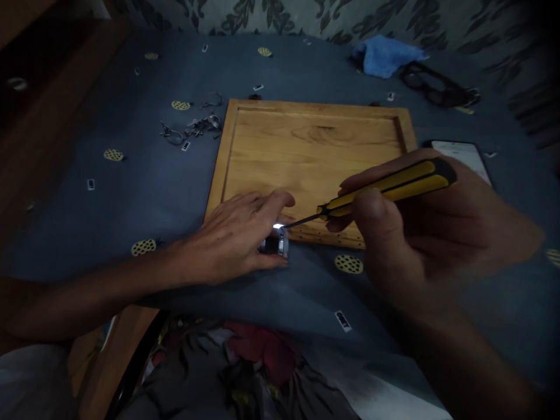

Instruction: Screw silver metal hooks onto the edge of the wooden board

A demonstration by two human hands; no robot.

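Note:
My right hand (406,227) is closed around a screwdriver (389,184) with a yellow and black handle and a thin dark shaft. Its tip points left and down and meets a small shiny metal fitting (282,245) at the front edge of a framed wooden panel (306,157). Thumb and fingers of my left hand (238,233) grip that fitting from the left, partly covering it, while the hand rests over the panel's front left corner. A bright light glints at the fitting's top. Its exact kind I cannot make out.
Loose metal bits (203,125) lie left of the panel on a blue-grey patterned cloth (153,192). A phone (461,154) is behind my right hand. At the back right are a blue rag (385,55) and dark-framed glasses (437,87).

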